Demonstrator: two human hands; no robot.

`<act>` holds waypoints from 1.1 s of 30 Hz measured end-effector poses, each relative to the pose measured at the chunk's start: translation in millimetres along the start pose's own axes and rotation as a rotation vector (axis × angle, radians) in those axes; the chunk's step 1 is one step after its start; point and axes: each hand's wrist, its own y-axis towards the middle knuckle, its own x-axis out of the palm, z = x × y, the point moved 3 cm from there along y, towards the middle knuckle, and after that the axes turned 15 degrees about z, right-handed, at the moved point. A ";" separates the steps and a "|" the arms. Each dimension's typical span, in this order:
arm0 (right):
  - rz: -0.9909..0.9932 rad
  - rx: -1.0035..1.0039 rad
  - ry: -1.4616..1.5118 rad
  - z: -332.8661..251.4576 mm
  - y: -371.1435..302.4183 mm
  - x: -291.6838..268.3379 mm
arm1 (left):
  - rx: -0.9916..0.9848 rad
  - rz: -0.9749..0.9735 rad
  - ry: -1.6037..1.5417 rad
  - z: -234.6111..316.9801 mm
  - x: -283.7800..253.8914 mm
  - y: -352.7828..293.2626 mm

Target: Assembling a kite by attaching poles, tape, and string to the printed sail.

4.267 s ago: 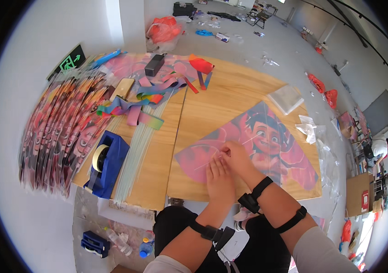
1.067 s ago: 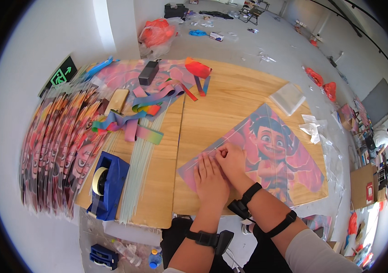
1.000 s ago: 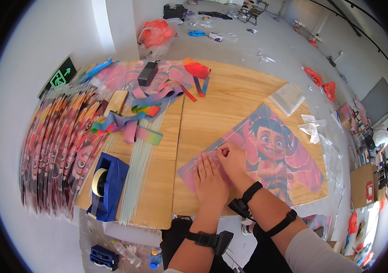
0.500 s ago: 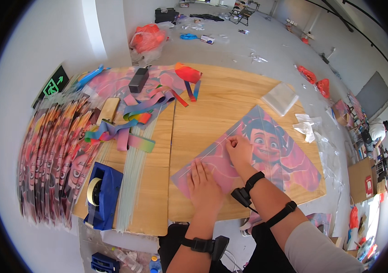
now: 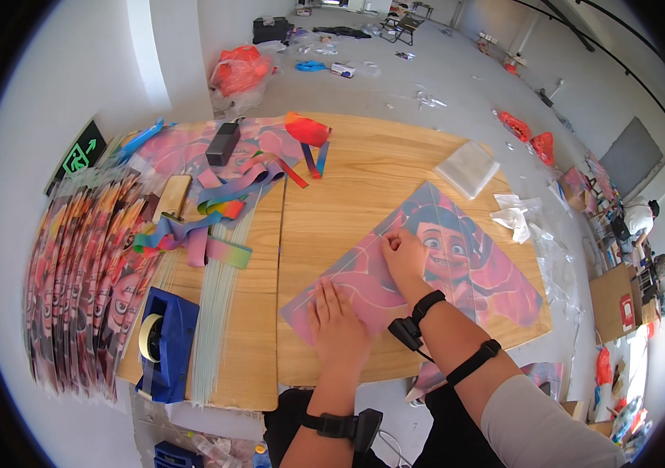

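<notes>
A kite (image 5: 496, 292) printed with a smiling cartoon figure in pink and blue lies flat on the wooden table (image 5: 364, 168). Thin pale lines, like slim rods, run along its upper left edge and down its middle. Flat on the kite's left corner rests my left hand (image 5: 338, 331), fingers stretched out. My right hand (image 5: 404, 261) is curled against the kite near its upper left edge, beside the figure's face. Its fingers are closed, and what they pinch, if anything, is hidden.
Left of the table seam lie thin pale rods (image 5: 219, 335), rainbow ribbons (image 5: 227, 253), a blue tape dispenser (image 5: 180, 343) and a dark block (image 5: 223, 144). Packaged printed kites (image 5: 83, 288) hang at the left edge. Clear plastic sleeves (image 5: 467, 168) lie at the right, near crumpled white paper (image 5: 512, 218).
The whole view has shifted slightly, so the table sits a little farther left. Both hands keep nearly the same places on the kite; the left fingers lie a little closer together.
</notes>
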 end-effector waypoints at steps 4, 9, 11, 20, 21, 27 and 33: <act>-0.002 -0.012 0.012 -0.9 -0.4 -2.5 | 0.011 -0.001 -0.003 0.0 1.2 -0.1; 0.011 -0.059 0.021 -1.5 -2.0 -1.9 | 0.018 -0.011 -0.002 -0.1 0.4 -0.5; 0.004 -0.049 0.027 -0.4 -1.2 -3.7 | 0.018 0.015 -0.026 2.2 -1.9 0.5; 0.005 -0.058 0.037 -2.9 -3.2 -3.8 | 0.007 -0.004 -0.021 0.7 0.1 -0.2; 0.004 -0.058 0.040 -3.1 -3.6 -3.7 | 0.006 -0.004 -0.020 0.6 -0.1 -0.3; -0.002 -0.043 0.050 -2.5 -3.5 -4.1 | 0.001 -0.025 -0.033 -1.2 2.3 -0.8; -0.005 -0.047 0.052 -2.4 -3.5 -3.7 | -0.013 0.025 -0.065 0.0 1.5 -1.0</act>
